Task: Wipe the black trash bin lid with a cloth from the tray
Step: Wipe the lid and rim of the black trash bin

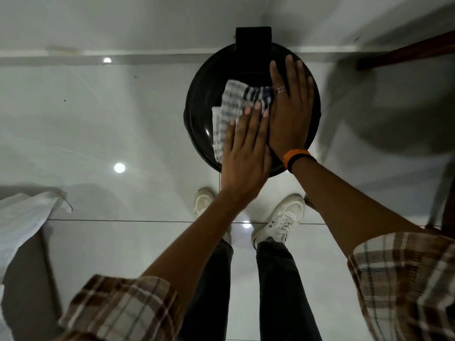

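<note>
The round black trash bin lid (202, 99) lies below me, its hinge block (253, 43) on the far side by the wall. A white cloth with dark checks and stripes (230, 107) is spread on the lid's left half. My left hand (246, 153) lies flat on the cloth's near part, fingers together, pressing it against the lid. My right hand (291, 107) rests flat on the lid's right half beside the cloth, fingers spread, with a ring and an orange and black wristband.
The bin stands on glossy white floor tiles (110, 119) next to the wall skirting (147, 54). A white plastic bag (22, 225) lies on a dark surface at the left. Dark wooden furniture (406, 52) reaches in at the upper right. My white shoes (280, 222) stand just before the bin.
</note>
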